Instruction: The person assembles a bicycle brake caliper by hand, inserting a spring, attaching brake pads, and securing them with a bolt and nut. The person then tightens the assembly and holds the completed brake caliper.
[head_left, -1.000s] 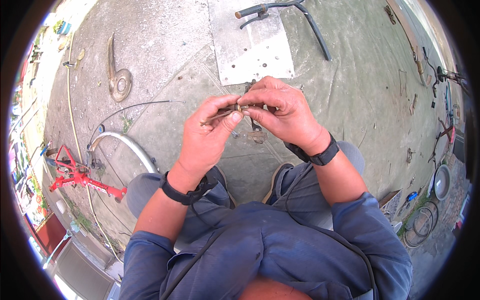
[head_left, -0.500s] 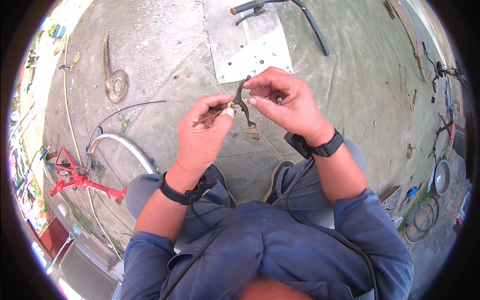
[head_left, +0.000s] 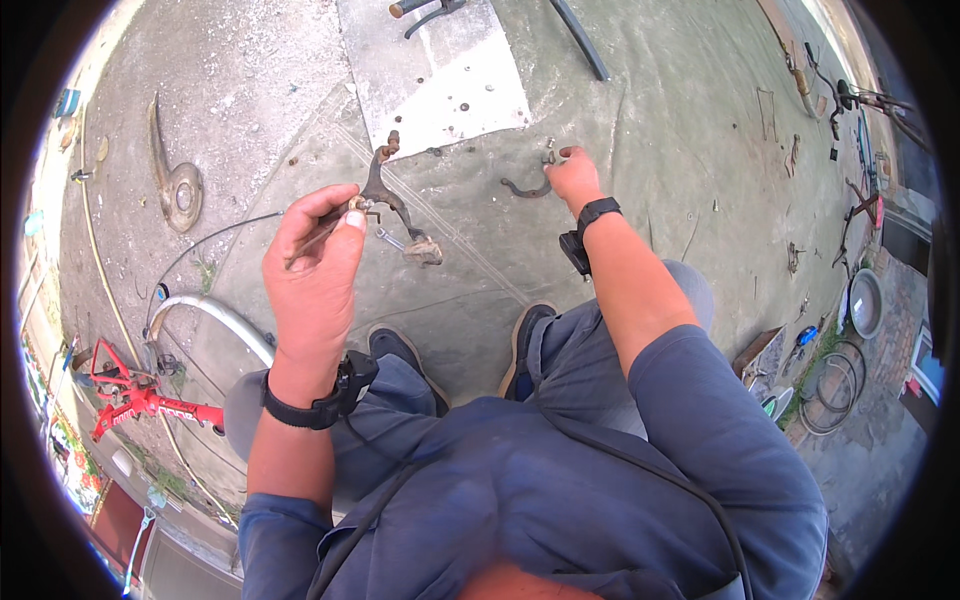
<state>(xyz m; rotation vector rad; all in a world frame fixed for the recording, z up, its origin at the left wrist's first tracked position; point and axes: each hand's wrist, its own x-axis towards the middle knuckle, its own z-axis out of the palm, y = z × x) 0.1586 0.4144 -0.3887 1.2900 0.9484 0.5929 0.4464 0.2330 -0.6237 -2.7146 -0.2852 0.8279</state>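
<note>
My left hand [head_left: 315, 245] is closed, pinching a dark, rusty bicycle brake arm [head_left: 384, 192] near its middle bolt. A worn brake pad [head_left: 423, 250] sits at the arm's lower end, and a thin rod runs back through my fingers. Out to the right, my right hand [head_left: 575, 182] reaches down over the ground beside a dark curved metal piece [head_left: 525, 190]. Most of its fingers are hidden, so whether they grip that piece does not show. A small spanner [head_left: 390, 238] lies on the ground behind the brake arm.
Ahead lies a pale board [head_left: 440, 70] with small parts, a brake lever [head_left: 432, 18] at its far end. To the left are a red bicycle frame [head_left: 150, 402], a curved mudguard [head_left: 215, 305] and a chain guard [head_left: 180, 192]. A metal basin [head_left: 866, 303] stands right.
My right hand has left the brake arm and moved right and down to the curved piece. My left hand still holds the brake arm. The whole view has shifted.
</note>
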